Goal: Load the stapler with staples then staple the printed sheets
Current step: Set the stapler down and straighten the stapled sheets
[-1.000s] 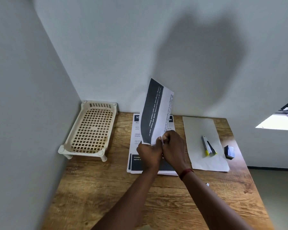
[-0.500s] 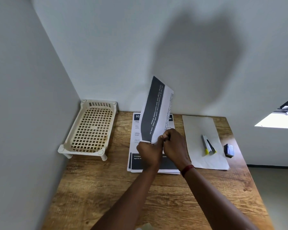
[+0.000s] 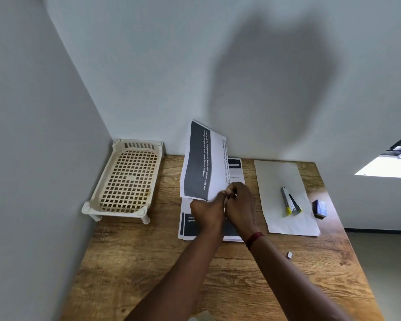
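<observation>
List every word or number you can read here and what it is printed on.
"kettle with water, sink for": dark band of the held sheet.
"refrigerator with open freezer drawer": same band, next line.
"Unfol", cut off by the left hand, and "against": dark block on the flat stack.
Too small to read: the held sheet's fine black print, the stack's upper text.
Stapler and small blue box: no legible text.
</observation>
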